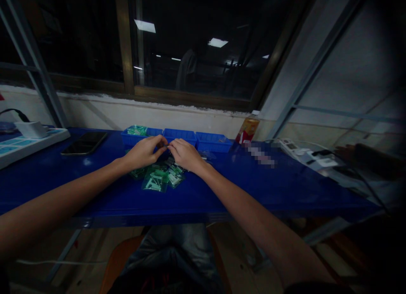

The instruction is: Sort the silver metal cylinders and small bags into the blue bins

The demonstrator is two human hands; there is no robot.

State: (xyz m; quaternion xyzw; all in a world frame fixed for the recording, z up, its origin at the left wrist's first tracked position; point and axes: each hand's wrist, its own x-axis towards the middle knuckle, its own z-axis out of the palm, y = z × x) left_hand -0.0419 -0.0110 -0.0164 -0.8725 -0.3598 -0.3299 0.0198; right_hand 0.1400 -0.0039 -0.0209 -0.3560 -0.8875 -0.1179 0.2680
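My left hand [146, 150] and my right hand [185, 153] meet fingertip to fingertip above the blue table [104, 188]. Both are closed in a pinch around something too small to make out. Just below them lie several small clear bags [155, 180] with green edges and pale pieces inside, in a loose pile. Behind my hands stand three blue bins in a row: the left bin [127, 137] holds more green-edged bags, while my fingers partly cover the middle bin [180, 135]. The right bin [213, 142] has little visible in it.
A phone [85, 142] lies at the left, beside a white power strip [38, 142] with a plug in it. At the back right stands a bottle [248, 129] of amber drink. Further right are another power strip [290, 148] and cables. A window wall rises behind the table.
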